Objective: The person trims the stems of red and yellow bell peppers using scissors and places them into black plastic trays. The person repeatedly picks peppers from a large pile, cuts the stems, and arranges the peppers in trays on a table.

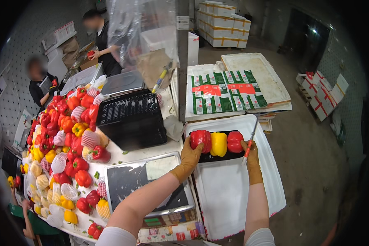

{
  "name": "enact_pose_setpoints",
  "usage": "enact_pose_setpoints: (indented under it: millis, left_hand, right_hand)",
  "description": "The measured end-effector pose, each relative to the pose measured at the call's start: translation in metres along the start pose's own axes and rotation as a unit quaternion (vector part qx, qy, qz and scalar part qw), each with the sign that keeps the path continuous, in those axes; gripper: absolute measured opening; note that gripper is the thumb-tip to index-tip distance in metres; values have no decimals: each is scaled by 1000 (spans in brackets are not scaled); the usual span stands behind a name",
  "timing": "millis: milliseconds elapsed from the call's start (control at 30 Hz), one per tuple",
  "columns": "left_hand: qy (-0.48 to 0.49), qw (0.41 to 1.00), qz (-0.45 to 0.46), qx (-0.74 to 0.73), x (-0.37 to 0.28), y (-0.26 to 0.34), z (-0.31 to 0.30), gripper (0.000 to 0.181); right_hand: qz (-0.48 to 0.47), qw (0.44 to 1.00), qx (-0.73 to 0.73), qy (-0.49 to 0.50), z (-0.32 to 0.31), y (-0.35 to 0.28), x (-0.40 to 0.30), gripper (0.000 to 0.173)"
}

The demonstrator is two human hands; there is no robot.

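A black plastic tray (206, 158) rests at the far end of a white foam box lid (223, 196). In it sit a large red bell pepper (200, 140), a yellow bell pepper (218, 144) and a smaller red bell pepper (235, 141), side by side. My left hand (189, 156), in a tan glove, grips the large red pepper at the tray's left end. At the other end, my gloved right hand (253, 158) holds a slim tool with an orange handle (248, 148). Its fingertips touch the smaller red pepper.
Left of me, loose bell peppers (70, 141), some in foam nets, cover a table. A stack of black trays (130, 120) stands beside a scale (129, 181). Printed green packaging sheets (227, 92) lie beyond a metal post (182, 61). Several people work at left.
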State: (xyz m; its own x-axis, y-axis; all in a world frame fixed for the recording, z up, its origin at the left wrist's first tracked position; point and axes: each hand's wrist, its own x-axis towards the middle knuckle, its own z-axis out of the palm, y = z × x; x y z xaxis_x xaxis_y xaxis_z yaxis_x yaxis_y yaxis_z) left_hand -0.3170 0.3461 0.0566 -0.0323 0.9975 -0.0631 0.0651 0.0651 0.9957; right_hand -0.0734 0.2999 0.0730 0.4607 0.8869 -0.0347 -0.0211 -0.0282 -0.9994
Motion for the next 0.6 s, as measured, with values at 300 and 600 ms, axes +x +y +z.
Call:
enact_pose_setpoints:
  millis: [300, 600]
  left_hand:
    - [-29, 998, -35, 50, 77, -53, 34, 69]
    - [-144, 978, -137, -55, 86, -66, 24, 52]
  right_hand:
    - [48, 996, -77, -6, 14, 94, 110, 53]
    - [15, 997, -63, 39, 13, 91, 112, 50]
